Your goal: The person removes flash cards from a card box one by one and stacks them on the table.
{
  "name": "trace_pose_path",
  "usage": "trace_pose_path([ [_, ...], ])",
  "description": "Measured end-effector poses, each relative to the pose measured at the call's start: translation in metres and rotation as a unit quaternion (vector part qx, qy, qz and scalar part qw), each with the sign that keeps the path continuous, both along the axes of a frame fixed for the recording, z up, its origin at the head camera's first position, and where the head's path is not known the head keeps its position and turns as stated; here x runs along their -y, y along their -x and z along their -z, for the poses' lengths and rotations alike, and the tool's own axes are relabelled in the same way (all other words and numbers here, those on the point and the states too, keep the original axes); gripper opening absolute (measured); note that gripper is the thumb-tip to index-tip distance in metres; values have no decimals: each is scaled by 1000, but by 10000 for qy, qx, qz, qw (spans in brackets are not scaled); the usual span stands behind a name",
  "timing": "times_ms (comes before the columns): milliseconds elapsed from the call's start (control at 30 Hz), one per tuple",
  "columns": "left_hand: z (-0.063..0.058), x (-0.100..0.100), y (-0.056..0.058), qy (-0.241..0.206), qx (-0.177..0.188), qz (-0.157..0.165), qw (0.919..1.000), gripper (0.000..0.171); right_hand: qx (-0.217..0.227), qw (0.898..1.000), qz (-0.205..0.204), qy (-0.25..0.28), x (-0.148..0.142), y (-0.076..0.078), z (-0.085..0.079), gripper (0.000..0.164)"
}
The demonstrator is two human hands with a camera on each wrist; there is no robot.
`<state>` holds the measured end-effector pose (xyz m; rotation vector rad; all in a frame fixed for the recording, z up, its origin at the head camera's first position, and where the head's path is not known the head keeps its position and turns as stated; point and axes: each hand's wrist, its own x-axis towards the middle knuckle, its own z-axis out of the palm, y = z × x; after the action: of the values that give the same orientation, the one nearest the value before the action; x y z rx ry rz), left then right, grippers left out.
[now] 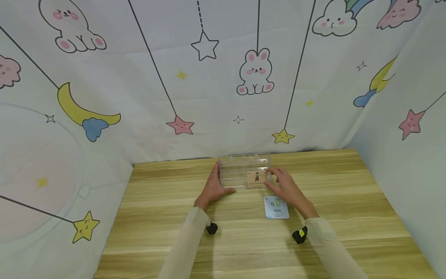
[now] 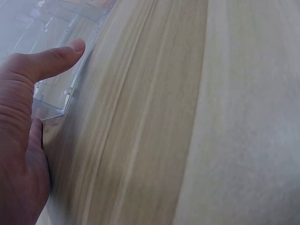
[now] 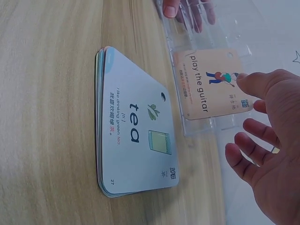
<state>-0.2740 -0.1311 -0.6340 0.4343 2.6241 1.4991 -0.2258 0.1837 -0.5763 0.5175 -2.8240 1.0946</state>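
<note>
A clear plastic card rack (image 1: 232, 170) with tiered slots stands at the back of the table. My left hand (image 1: 213, 186) holds its left end, thumb (image 2: 58, 60) in front and fingers around the side, seen through the plastic in the right wrist view. An orange "play the guitar" flashcard (image 3: 211, 84) sits in the rack's lower right slot. By that card's right edge is my right hand (image 1: 287, 187), thumb tip at the card and other fingers loosely spread beside the rack. A stack of blue flashcards (image 3: 136, 126), "tea" on top, lies in front of the rack.
The wood-grain table (image 1: 240, 244) runs back to a white cloth backdrop (image 1: 216, 93) printed with stars, moons and rabbits. The rack stands close to that cloth. A black wrist device (image 1: 211, 228) is at the left cuff, another (image 1: 299, 235) at the right.
</note>
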Motion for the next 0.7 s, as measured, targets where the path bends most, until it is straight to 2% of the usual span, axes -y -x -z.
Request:
trace_pose_path([
  [300,1,0,1,35,-38,-19,10000,134,-202,9997,-36,95,0,-1,0,44],
  [500,1,0,0,26,-43,4,10000,134,-511,9974,-236,449,2,-2,0,38],
  [700,-2,0,-1,16,-27,10,10000,133,-269,9954,-298,875,3,-1,3,36],
])
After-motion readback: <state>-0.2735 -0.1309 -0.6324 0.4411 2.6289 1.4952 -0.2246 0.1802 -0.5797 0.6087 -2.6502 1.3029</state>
